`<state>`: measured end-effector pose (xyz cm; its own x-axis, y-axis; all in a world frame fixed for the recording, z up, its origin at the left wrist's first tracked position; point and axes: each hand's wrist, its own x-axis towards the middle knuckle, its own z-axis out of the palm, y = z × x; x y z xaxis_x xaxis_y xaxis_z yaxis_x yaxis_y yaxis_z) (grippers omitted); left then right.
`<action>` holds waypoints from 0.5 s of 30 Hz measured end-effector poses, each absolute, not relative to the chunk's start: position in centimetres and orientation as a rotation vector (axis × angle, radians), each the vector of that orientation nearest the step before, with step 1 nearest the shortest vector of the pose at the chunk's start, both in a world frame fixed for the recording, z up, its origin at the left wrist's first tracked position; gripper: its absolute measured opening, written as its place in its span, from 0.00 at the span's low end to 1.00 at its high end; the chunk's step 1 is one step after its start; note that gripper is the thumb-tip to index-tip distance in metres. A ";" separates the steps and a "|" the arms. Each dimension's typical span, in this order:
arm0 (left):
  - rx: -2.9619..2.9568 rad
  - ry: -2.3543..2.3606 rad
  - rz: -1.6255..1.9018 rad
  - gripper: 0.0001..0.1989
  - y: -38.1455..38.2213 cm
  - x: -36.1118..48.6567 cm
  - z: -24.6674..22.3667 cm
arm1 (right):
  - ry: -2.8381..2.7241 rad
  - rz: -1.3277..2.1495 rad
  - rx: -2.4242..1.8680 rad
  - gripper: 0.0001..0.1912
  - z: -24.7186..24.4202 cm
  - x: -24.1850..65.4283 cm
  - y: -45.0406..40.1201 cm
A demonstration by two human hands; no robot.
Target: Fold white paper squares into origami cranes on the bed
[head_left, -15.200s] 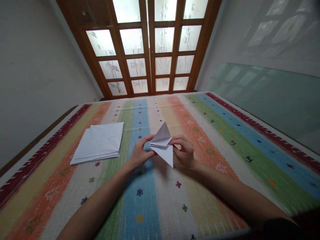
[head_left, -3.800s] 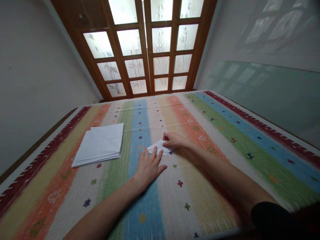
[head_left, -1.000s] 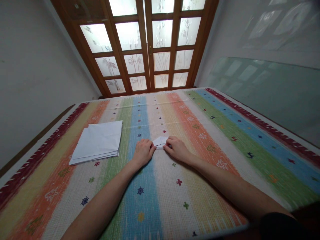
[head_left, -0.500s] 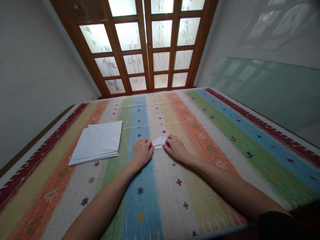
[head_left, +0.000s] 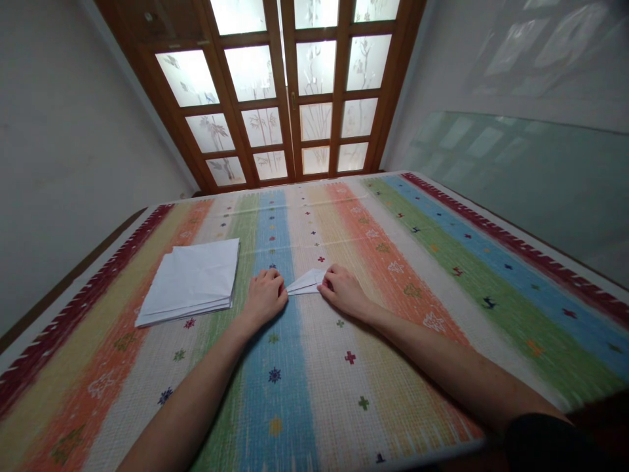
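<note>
A small folded sheet of white paper [head_left: 304, 283] lies on the striped tablecloth between my hands, narrowing to a point at its left end. My left hand [head_left: 266, 296] is closed, with thumb and fingertips pinching that pointed tip. At the wider right end, my right hand [head_left: 343, 288] has its fingers curled and pinched on the paper's edge. Creased flaps show along the top of the folded paper. Parts of both ends are hidden under my fingertips.
A stack of white paper sheets [head_left: 194, 278] lies to the left of my left hand, its edges uneven. The striped tablecloth [head_left: 295, 406] covers the table. Behind the far edge stand wooden doors [head_left: 289, 108] with frosted panes; a glass panel [head_left: 531, 177] is at right.
My left hand has slid left along the folded paper to its pointed tip, so more of the paper shows. My right hand has stayed nearly in place.
</note>
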<state>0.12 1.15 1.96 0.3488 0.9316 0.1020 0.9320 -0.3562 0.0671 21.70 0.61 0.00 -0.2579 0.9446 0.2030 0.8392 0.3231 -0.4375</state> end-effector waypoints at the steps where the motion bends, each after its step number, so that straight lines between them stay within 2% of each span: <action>1: -2.600 -1.759 -0.195 0.07 1.2 -0.1 2.2 | -2.171 0.336 -1.576 0.10 0.0 21.7 0.6; 3: -2.614 -1.709 -0.256 0.06 1.2 -0.3 2.5 | -2.172 0.337 -1.574 0.10 0.0 21.7 0.6; 7: -2.724 -1.391 -0.411 0.16 -0.1 1.1 2.5 | -2.167 0.338 -1.561 0.10 -0.1 21.7 0.7; 10: -2.906 -1.202 -0.281 0.25 -1.7 2.9 1.4 | -2.153 0.341 -1.571 0.09 -0.2 21.7 0.7; 13: -2.939 -1.268 -0.128 0.37 -2.8 4.2 0.1 | -2.137 0.337 -1.596 0.09 -0.2 21.8 0.7; 15: -2.947 -1.297 -0.077 0.41 -3.0 4.3 -0.4 | -2.130 0.324 -1.614 0.09 -0.1 22.0 0.7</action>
